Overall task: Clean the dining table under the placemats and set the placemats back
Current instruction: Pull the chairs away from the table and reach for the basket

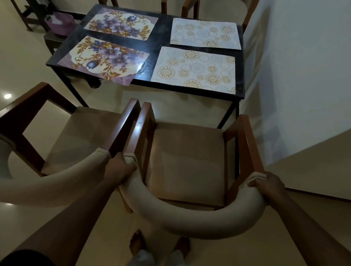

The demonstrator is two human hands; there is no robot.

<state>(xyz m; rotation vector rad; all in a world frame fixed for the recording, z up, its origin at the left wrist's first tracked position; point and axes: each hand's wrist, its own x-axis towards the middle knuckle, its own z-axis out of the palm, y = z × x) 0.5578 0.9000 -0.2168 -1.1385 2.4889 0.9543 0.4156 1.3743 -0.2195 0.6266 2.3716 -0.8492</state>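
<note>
Home dining room, probably, dark table (154,49), four placemats (195,70), cushioned wooden chairs (187,159)

no readable text, tiny print on placemat (195,68) illegible

— Where does the dining table (161,51) stand from the grip on the chair backrest (186,223)?
— Well ahead of both hands. It is black-topped and apart from them.
— And the mats?
— Four, all lying flat. Ahead of the left hand (119,166) the near floral placemat (104,59) lies skewed, one corner over the table's near edge, with the far floral placemat (121,24) beyond it. Ahead between the left hand and the right hand (269,185) lies the near gold-circle placemat (194,68), with the far gold-circle placemat (206,33) behind.
</note>
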